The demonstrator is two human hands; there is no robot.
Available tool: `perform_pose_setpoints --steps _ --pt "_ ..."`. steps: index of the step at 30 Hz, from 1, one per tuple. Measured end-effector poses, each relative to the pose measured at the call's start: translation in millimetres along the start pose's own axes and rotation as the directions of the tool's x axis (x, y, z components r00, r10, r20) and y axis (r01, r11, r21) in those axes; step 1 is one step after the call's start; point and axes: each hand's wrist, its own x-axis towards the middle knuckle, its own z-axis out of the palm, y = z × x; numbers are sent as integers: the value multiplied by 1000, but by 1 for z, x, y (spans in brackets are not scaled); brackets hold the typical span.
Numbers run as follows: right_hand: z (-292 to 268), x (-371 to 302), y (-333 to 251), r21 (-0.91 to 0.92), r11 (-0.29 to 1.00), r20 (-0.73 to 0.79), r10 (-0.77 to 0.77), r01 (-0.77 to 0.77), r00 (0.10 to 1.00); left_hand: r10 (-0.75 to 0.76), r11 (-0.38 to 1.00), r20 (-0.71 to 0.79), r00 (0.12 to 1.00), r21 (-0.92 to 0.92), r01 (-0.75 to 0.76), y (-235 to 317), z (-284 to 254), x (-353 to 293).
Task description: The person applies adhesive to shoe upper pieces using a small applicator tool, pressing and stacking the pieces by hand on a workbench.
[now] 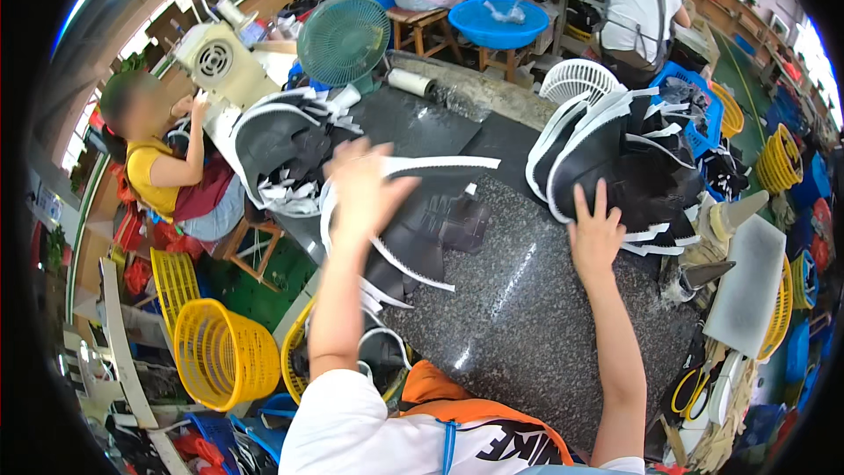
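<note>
Sorting step, it seems: left hand [365, 185], fingers spread, blurred over a black shoe piece [431, 229]; right hand [596, 233], fingers splayed, presses the pile [615, 158]. Next needs a firm pinch.

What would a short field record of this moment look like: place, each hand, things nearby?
place: speckled dark worktable in a busy workshop
left hand: blurred, fingers spread over a black piece with white edging; grip cannot be told
right hand: open, flat against a stack of black and white pieces
nearby: second stack, green fan, yellow basket
others: seated person at left
</note>
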Motion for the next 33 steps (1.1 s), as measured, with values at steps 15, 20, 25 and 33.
perform_pose_setpoints --steps 15,20,25,33 --pt "8 -14 -115 828 560 54 -97 10 994 -517 -212 613 598 -768 604 -119 62 -117" --pt "23 -12 -180 881 447 228 -112 -156 967 -338 -429 745 575 -666 610 -118 72 -132" --pt "36 4 -174 872 476 58 128 -112 990 -382 -511 653 654 -739 440 -35 55 -130" --pt "-45 -68 -125 916 335 234 1 -221 972 -142 -762 787 600 -474 441 57 -10 -185"
